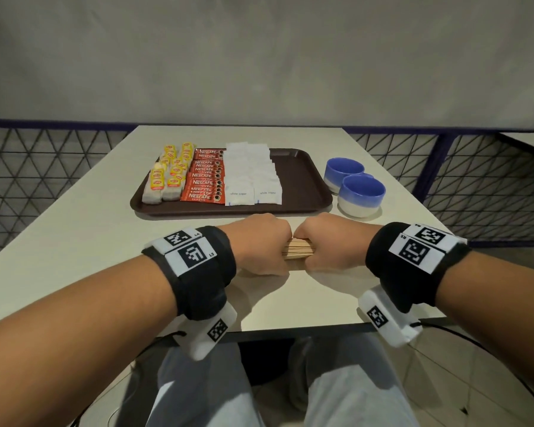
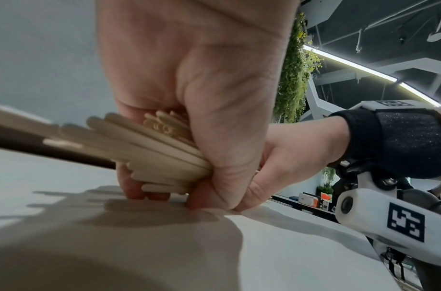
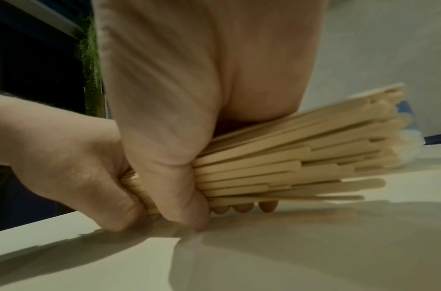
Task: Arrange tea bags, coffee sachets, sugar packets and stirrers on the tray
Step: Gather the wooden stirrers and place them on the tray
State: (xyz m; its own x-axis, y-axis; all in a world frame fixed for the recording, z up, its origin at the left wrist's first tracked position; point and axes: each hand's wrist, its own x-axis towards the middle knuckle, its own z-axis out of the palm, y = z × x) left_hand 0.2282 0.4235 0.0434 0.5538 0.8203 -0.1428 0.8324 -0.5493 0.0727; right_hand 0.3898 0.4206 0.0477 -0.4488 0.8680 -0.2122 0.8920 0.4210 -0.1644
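Together, the left hand (image 1: 261, 243) and right hand (image 1: 332, 241) curl their fingers (image 3: 241, 207) around one bundle of wooden stirrers (image 1: 298, 248) on the counter (image 1: 74, 241), just before the tray (image 1: 302, 183).

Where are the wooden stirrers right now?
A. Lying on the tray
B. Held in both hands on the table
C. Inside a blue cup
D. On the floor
B: the left hand and right hand both grip the stirrers down on the table, in front of the tray.
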